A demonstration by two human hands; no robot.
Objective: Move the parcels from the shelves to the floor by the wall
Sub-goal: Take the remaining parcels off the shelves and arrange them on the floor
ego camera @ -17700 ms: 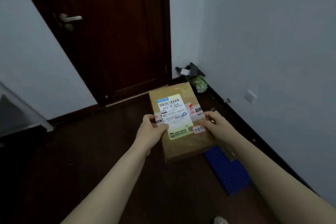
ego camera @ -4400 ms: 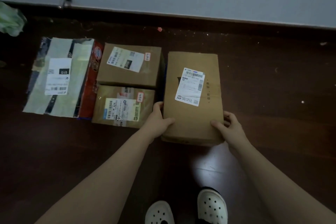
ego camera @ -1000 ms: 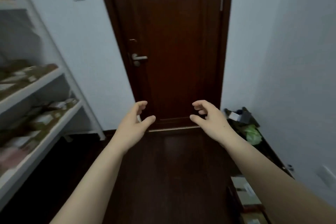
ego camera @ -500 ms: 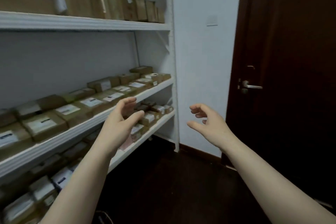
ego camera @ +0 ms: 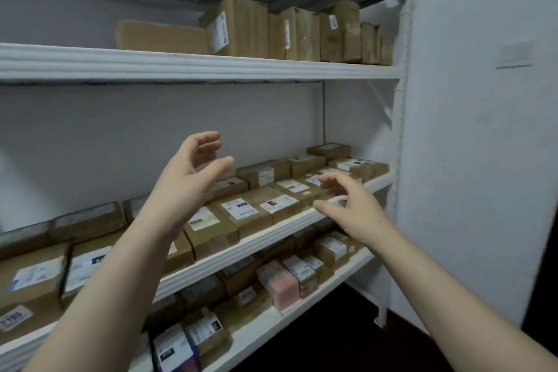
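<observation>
The parcels are all on the white metal shelves (ego camera: 211, 68), none in either hand. Both hands are raised in front of the middle shelf (ego camera: 265, 232), empty, with fingers loosely bent and spread. The left hand (ego camera: 193, 172) hangs higher, in the air above the boxes. The right hand (ego camera: 353, 208) is lower and close over the front edge, just beside the row; I cannot tell whether it touches anything.

The middle-shelf parcels (ego camera: 241, 214) are small, flat brown cardboard boxes, packed side by side in two rows, most with a white shipping label on top. On the top shelf taller cartons (ego camera: 241, 30) stand upright against one another, labels on their sides, with one long carton (ego camera: 160, 36) lying flat to their left. The lower shelf (ego camera: 302, 303) holds more small boxes, among them a pale pink box (ego camera: 282, 287) and a dark parcel (ego camera: 172, 350) with a white label.

The labels show barcodes and dark blocks, but the print is too blurred to read. A sticker (ego camera: 15, 315) at the far left carries bold characters I cannot make out for sure.
</observation>
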